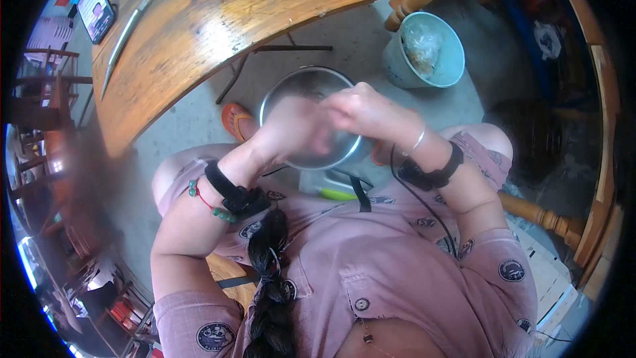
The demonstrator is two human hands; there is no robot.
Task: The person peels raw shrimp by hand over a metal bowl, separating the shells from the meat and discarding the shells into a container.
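Observation:
A round metal bowl [291,85] sits low between my knees, and both my hands are over it. My left hand [298,129] is smeared by motion, so its fingers cannot be made out. Beside it and touching or nearly touching it, my right hand [361,109] has its fingers curled together in a pinch. Whatever lies between the fingers is hidden or too small to name. The hands cover much of the bowl's inside, and its contents do not show clearly.
A wooden table [265,10] stands ahead, bearing a phone [97,12] and a long thin metallic object [129,36]. Right of the bowl is a pale blue bucket [391,69] holding a plastic bag. An orange sandal [236,121] shows by my left foot. Chairs stand far left.

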